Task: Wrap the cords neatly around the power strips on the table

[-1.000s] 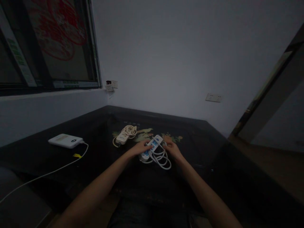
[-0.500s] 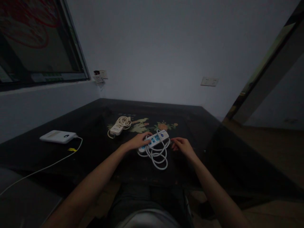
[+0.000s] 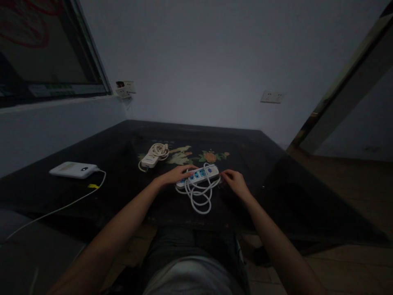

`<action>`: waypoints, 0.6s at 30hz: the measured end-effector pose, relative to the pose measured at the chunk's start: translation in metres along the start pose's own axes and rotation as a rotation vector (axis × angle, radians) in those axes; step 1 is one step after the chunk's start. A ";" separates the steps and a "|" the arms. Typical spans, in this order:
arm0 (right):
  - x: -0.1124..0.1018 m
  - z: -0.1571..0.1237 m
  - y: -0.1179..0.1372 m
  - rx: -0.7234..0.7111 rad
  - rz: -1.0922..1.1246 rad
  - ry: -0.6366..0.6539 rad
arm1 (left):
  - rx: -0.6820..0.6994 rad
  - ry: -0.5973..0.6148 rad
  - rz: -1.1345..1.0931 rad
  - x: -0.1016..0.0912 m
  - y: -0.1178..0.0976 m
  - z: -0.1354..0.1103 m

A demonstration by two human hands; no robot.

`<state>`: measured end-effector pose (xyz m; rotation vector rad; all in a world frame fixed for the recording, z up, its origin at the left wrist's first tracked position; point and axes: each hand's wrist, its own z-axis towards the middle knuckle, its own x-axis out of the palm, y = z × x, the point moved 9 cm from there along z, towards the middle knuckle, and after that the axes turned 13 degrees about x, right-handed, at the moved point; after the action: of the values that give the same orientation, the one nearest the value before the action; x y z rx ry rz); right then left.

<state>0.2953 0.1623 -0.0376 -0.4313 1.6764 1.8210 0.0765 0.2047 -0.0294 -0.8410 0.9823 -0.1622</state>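
A white power strip [image 3: 211, 169] with blue sockets lies slanted on the dark table before me. Its white cord [image 3: 201, 212] is looped loosely over the strip and on the tabletop at its near side. My left hand [image 3: 178, 175] grips the strip's left part, thumb and fingers on its two sides. At the right end, my right hand [image 3: 235, 180] has its fingers pinched together close to the cord; what they hold is too dark to make out. Farther left lies a second, cream power strip [image 3: 150, 160] with its cord coiled on top.
A white power bank [image 3: 73, 169] sits on the left of the dark table [image 3: 270, 164], its thin cable [image 3: 69, 208] running off the near left edge. Beside the cable is a yellow tag [image 3: 93, 186]. Wall sockets [image 3: 272, 97] are set in the back wall.
The power strip has turned slightly toward level, and its cord loops have shifted a little left. My right hand stays at the strip's right end, fingers drawn closer. The view has tilted down slightly.
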 end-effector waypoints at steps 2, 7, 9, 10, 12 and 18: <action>-0.002 0.000 0.002 -0.011 -0.004 0.001 | -0.059 -0.053 0.021 -0.004 0.005 -0.001; -0.014 -0.001 0.005 -0.042 0.004 -0.003 | -0.105 -0.235 0.102 -0.027 0.005 -0.003; -0.018 -0.001 0.009 -0.071 0.021 -0.002 | -0.092 -0.342 0.147 -0.040 -0.004 -0.005; -0.019 -0.002 0.011 -0.087 0.032 0.002 | -0.072 -0.397 0.169 -0.046 -0.012 -0.006; -0.019 -0.004 0.016 -0.120 0.045 0.021 | -0.004 -0.472 0.201 -0.050 -0.035 -0.005; -0.007 -0.011 0.028 -0.236 -0.036 0.139 | 0.064 -0.031 0.369 0.022 -0.088 0.037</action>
<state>0.2810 0.1496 -0.0134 -0.6977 1.5363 2.0095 0.1387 0.1549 0.0267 -0.5900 1.0801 0.1342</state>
